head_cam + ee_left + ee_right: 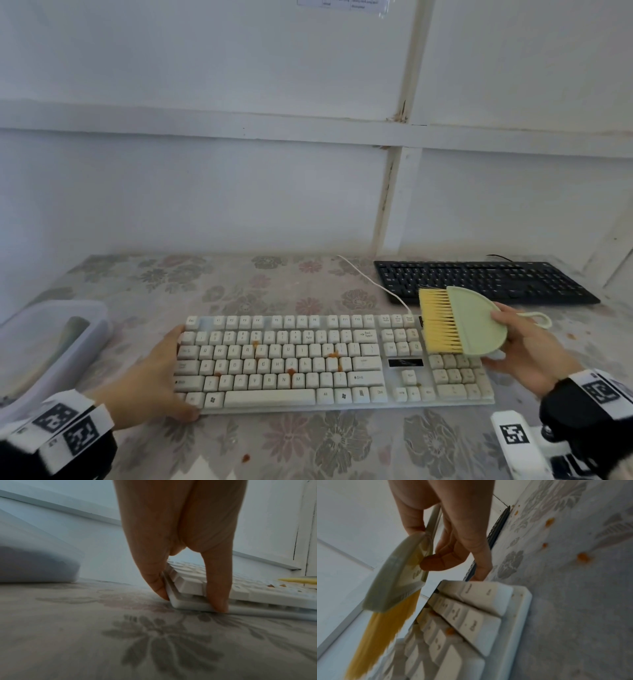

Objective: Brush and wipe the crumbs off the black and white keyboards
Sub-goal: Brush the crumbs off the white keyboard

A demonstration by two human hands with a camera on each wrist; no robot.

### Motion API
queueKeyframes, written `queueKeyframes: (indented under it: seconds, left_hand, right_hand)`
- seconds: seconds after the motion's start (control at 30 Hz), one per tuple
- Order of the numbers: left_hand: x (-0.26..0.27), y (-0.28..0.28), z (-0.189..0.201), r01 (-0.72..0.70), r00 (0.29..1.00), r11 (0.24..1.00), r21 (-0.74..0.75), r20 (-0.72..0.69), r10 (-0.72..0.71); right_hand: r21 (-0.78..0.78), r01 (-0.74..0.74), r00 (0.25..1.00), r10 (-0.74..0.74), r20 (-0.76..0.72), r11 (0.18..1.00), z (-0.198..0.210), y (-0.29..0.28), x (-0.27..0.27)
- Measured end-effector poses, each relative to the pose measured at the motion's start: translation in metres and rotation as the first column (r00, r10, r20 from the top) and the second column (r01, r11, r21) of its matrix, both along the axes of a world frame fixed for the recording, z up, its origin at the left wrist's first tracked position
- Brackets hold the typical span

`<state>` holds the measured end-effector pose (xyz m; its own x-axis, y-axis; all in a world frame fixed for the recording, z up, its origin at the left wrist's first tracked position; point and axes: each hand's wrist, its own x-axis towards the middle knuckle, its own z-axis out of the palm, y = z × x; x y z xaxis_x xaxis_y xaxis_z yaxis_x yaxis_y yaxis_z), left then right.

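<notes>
My left hand point(150, 371) pinches the white keyboard's point(329, 363) left end, pinning it to the table point(274, 284) against sliding. My right hand point(524, 346) grips the brush point(462, 325), bristles above the numpad, poised for the crumbs point(291, 371); the black keyboard point(479, 281) waits behind.

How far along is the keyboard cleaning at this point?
Early. Nothing looks finished: orange crumbs lie among the white keyboard keys. In hand: the left hand steadies its end while the right hand holds the brush over the number pad. Left: brushing, wiping, and the black keyboard.
</notes>
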<state>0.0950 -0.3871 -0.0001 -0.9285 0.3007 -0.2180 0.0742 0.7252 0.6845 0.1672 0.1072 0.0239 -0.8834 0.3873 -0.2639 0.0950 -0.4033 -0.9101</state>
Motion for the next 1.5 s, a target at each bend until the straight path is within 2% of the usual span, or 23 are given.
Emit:
queueKeyframes:
  seconds: [0.1,0.23,0.47,0.63,0.83,1.17,1.33,1.4,1.5]
  left_hand:
    - [0.003,0.001,0.001,-0.002,1.000,1.000,-0.014,-0.023,0.002]
    - [0.004,0.002,0.002,-0.008,1.000,1.000,-0.018,0.013,0.009]
    - [0.003,0.003,0.001,-0.028,0.999,1.000,-0.011,0.026,0.028]
    - [0.004,0.004,0.000,-0.058,0.998,0.998,-0.015,0.010,0.058]
    - [0.003,0.003,0.000,-0.066,0.998,0.998,-0.011,0.019,0.066]
    - [0.002,0.004,-0.001,-0.068,0.997,0.998,-0.006,0.045,0.068]
    - [0.000,0.005,-0.002,-0.083,0.995,0.996,-0.029,0.051,0.085]
    - [-0.001,0.005,-0.002,-0.091,0.994,0.995,-0.037,0.061,0.093]
    - [-0.001,0.007,-0.002,-0.107,0.991,0.993,-0.041,0.072,0.109]
  right_hand:
    - [0.020,-0.022,0.999,0.022,0.024,1.000,-0.001,0.001,0.001]
    - [0.063,-0.002,1.000,0.001,0.018,0.998,-0.001,0.008,0.004]
    - [0.225,0.200,0.972,-0.163,-0.171,0.954,0.035,0.033,0.014]
    - [0.435,0.221,0.959,-0.113,-0.259,0.873,0.051,0.039,0.020]
    - [0.563,0.121,0.982,-0.017,-0.187,0.818,0.038,0.027,0.023]
    - [0.590,-0.020,0.999,0.034,-0.013,0.807,0.018,0.031,0.052]
    - [0.631,-0.145,0.989,0.085,0.125,0.762,0.015,0.055,0.058]
    - [0.640,-0.093,0.996,0.063,0.069,0.763,0.024,0.054,0.052]
    - [0.609,0.035,0.996,0.024,-0.089,0.792,0.039,0.041,0.038]
